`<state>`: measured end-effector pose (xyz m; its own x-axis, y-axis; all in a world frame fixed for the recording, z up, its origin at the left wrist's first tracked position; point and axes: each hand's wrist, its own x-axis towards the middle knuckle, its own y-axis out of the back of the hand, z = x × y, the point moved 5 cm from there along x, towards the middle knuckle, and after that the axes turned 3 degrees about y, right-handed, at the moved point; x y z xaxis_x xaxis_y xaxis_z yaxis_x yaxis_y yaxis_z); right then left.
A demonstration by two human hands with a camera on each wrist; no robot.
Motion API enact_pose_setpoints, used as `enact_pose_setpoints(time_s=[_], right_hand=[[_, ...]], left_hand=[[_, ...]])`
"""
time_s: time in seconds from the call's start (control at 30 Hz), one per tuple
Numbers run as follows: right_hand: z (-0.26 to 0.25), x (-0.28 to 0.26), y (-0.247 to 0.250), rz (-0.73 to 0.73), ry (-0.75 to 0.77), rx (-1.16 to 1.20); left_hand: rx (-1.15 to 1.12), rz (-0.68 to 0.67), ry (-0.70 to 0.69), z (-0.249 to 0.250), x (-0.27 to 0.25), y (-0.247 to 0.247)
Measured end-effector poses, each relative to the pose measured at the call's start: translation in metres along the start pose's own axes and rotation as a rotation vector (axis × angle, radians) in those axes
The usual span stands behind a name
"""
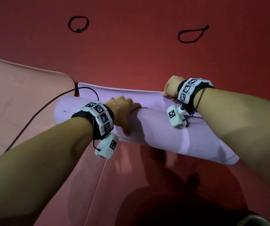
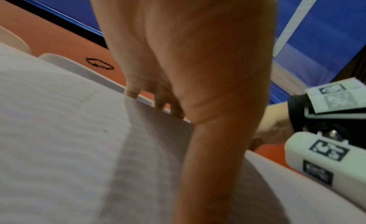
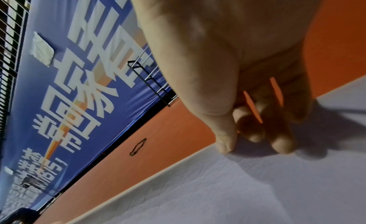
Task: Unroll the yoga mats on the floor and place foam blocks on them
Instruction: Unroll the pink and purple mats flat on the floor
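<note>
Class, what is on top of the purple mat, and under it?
On the purple mat: the left hand curves over its roll, the right hand presses its flat end. Around it red floor shows; what lies directly beneath is covered.

We see a dim, red-tinted head view, bowed at its edges; the right hand (image 3: 227, 62) shadows the purple yoga mat (image 3: 237, 188); left wrist view blurred.
</note>
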<state>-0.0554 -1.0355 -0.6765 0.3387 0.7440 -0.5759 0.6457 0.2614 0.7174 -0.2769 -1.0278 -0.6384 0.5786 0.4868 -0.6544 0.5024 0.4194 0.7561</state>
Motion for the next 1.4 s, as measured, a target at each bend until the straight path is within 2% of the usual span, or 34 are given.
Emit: enact_pose_setpoints(time_s=[0.07,0.2,0.33,0.53,0.67,0.73,0.83,0.9,1.03,1.13,1.23,1.3,1.4], right_hand=[[0.008,0.008,-0.006,-0.07,-0.003,0.054],[0.024,0.016,-0.018,-0.305,-0.11,0.137],[0.029,0.019,-0.012,-0.379,-0.15,0.267],[0.009,0.016,-0.02,-0.476,-0.029,-0.034],[0.008,0.021,-0.026,-0.476,-0.028,-0.064],[0.01,0.02,-0.024,-0.516,-0.068,0.006],[0.016,0.01,-0.021,-0.584,-0.131,0.168],[0.024,0.004,-0.018,-0.582,-0.144,0.199],[0.038,-0.004,-0.017,-0.554,-0.181,0.237],[0.037,-0.005,-0.021,-0.536,-0.173,0.279],[0.025,-0.01,-0.029,-0.541,-0.127,0.176],[0.02,-0.012,-0.035,-0.525,-0.1,0.139],[0.018,-0.009,-0.037,-0.469,-0.01,-0.006]], left_hand=[[-0.033,-0.052,0.01,-0.001,0.004,0.002],[-0.076,-0.11,0.002,-0.001,0.007,0.005],[-0.126,-0.122,-0.017,-0.006,0.009,0.007],[-0.174,-0.146,-0.053,-0.011,0.015,0.006],[-0.169,-0.119,-0.061,-0.013,0.021,0.0],[-0.271,-0.129,-0.056,-0.018,0.023,-0.001],[-0.529,-0.231,0.003,-0.026,0.023,0.003],[-0.486,-0.241,0.039,-0.025,0.023,0.007],[-0.197,-0.228,0.056,-0.009,0.018,0.012],[-0.123,-0.353,0.003,0.011,0.004,-0.002],[-0.055,-0.427,-0.054,0.028,-0.011,-0.027],[-0.132,-0.526,-0.028,0.033,-0.018,-0.043],[-0.326,-0.741,0.067,0.037,-0.026,-0.063]])
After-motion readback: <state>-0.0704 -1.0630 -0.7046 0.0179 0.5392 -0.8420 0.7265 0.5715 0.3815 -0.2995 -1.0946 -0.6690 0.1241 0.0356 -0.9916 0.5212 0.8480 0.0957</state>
